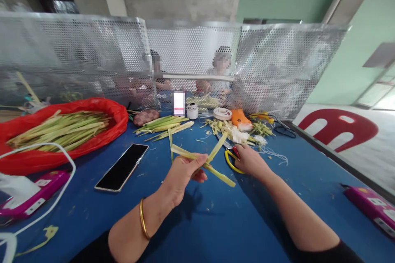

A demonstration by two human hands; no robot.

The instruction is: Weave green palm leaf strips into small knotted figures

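Observation:
Between the thumb and fingers of my left hand (pixel 185 172) are pale green leaf strips (pixel 220 173), crossed over each other above the blue table (pixel 197 230). Their ends stick out in several directions. My right hand (pixel 248 159) is at the scissors (pixel 234 162), which have yellow and red handles and lie on the table. Its fingers are closed around the handle, partly hidden behind the hand. The blades point away toward a heap of leaf scraps (pixel 219 127). A bundle of longer leaf strips (pixel 166 123) lies beyond my left hand.
On the left are a red plastic bag (pixel 119 111) of leaf strips, a phone (pixel 123 167) and a purple power strip (pixel 40 191) with a white cable. Tape (pixel 222 114), an orange packet (pixel 240 119) and a perforated metal screen (pixel 191 49) stand behind. Two people sit beyond it.

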